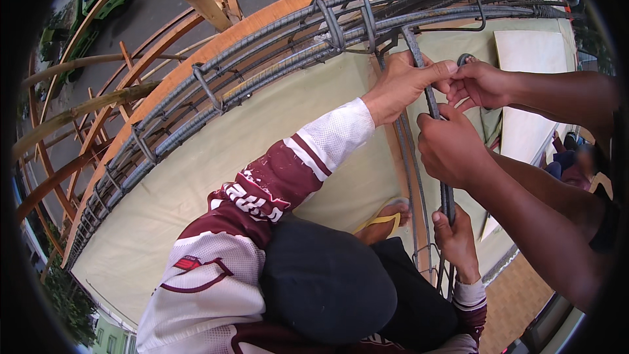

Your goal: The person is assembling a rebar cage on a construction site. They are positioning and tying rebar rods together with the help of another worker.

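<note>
My left hand [401, 88], in a white and maroon sleeve, is closed round the upper part of a dark length of rebar [429, 97], its thumb pointing right. Lower down, my right hand [457, 241] grips the same rebar. Between them a co-worker's fist [452, 145] also holds it. That person's other hand [481, 85] has bent fingers close to my left thumb. The top end of the rebar reaches a curved cage of rebar and stirrups [336, 29]. A smooth dark rounded shape [327, 282] hides part of the space below my arms.
A pale sheet-covered surface [314, 101] lies beneath, edged by a curved wooden plank [213, 46]. Wooden and bamboo scaffolding [204, 3] stands beyond, above a street. A foot in a yellow flip-flop [393, 221] is near the rebar. A white board [529, 82] lies at right.
</note>
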The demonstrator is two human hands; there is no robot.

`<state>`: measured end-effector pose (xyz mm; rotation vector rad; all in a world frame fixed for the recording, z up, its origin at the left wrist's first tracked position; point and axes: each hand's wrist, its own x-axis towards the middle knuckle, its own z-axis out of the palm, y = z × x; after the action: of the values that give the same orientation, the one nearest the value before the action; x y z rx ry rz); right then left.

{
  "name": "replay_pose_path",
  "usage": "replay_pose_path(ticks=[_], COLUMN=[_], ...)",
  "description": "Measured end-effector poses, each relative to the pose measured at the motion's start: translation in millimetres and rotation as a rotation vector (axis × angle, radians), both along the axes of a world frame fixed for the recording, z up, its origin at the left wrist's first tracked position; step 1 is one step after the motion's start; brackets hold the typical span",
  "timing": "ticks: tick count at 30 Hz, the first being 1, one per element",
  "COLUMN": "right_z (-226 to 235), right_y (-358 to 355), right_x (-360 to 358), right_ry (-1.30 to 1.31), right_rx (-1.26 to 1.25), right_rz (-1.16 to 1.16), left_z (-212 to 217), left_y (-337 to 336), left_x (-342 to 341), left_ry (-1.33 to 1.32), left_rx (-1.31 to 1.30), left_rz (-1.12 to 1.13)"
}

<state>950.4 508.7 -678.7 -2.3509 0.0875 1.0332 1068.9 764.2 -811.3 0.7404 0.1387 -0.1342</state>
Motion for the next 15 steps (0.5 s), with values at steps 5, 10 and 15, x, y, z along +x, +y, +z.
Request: replay_pose_path(ticks=[5,10,15], right_z=[0.2,2.2,3.1], right_y=[0.2,1.0,2.0], right_x=[1.3,-0.6,-1.8], right_ry=[-0.038,0.002,-0.043], right_rx=[0.014,0.036,0.038], right_rz=[0.034,0.011,0.041], left_z=[-53.0,-70.2,-28.5], left_y=[16.5,-8.5,-22.9], left_x=[-28.4,-3.2,-9.9], left_ry=[0.251,0.249,0.281], left_rx=[-0.143,0.342,0.269], left_rz=[0.118,0.257,0.473])
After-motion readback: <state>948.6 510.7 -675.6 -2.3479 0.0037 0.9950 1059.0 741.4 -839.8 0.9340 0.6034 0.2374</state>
